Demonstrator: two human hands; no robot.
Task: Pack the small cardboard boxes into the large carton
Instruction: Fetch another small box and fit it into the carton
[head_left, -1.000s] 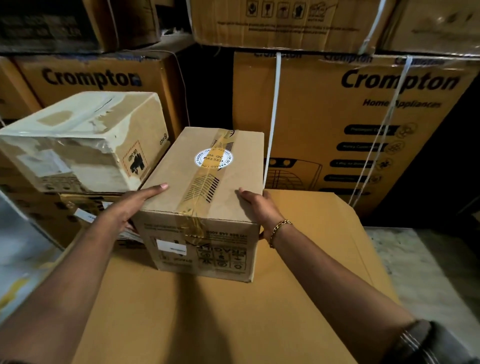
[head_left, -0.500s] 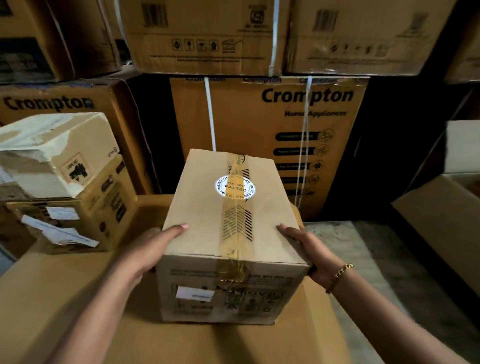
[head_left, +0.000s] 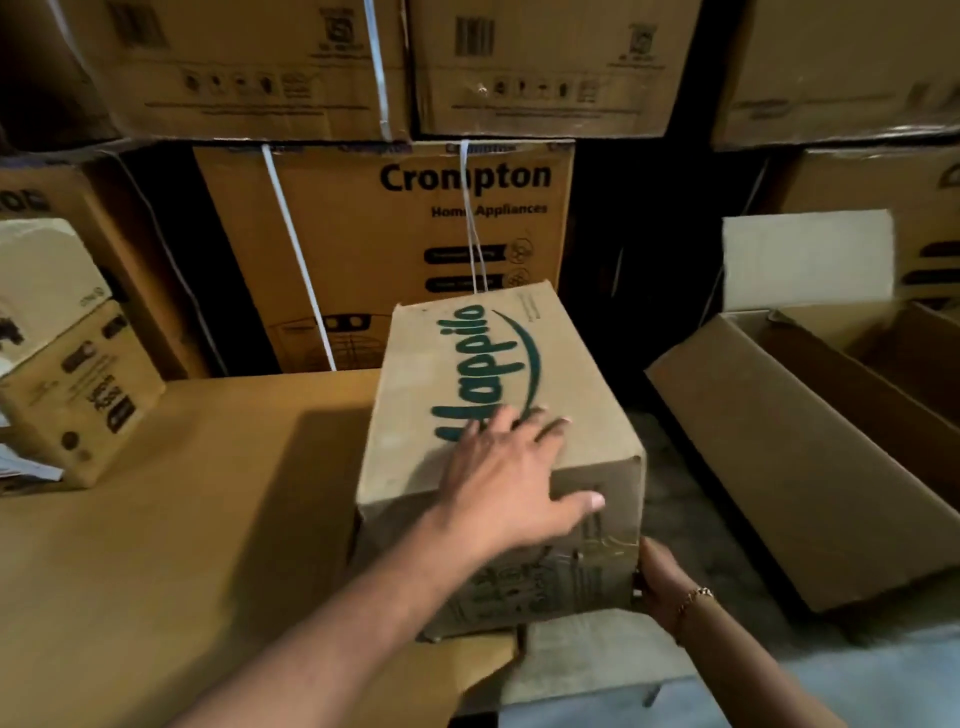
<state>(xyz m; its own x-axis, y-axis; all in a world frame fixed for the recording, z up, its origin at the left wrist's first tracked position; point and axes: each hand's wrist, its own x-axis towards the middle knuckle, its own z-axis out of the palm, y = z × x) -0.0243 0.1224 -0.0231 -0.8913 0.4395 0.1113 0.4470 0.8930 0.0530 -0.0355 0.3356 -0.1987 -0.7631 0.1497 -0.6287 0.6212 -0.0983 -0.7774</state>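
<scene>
A small cardboard box (head_left: 467, 358) with green "Happilo" lettering on its upper face is held over the right edge of a flat carton top (head_left: 171, 519). My left hand (head_left: 511, 478) lies flat across the box's top near corner, fingers spread. My right hand (head_left: 657, 584), with a gold bracelet at the wrist, grips the box's lower right end from beneath; its fingers are mostly hidden. The large carton (head_left: 769, 467) stands on the floor at the right with its flaps up and its inside dark.
Two small boxes (head_left: 67, 374) are stacked at the left on the flat carton top. Big "Crompton" cartons (head_left: 384, 249) with white straps form a wall behind, more stacked above. Grey floor (head_left: 701, 525) shows between the surface and the large carton.
The box has been turned so the "Happilo" side faces up instead of the taped one, and carried right. My left hand went from its side to its top; my right slid under the end.
</scene>
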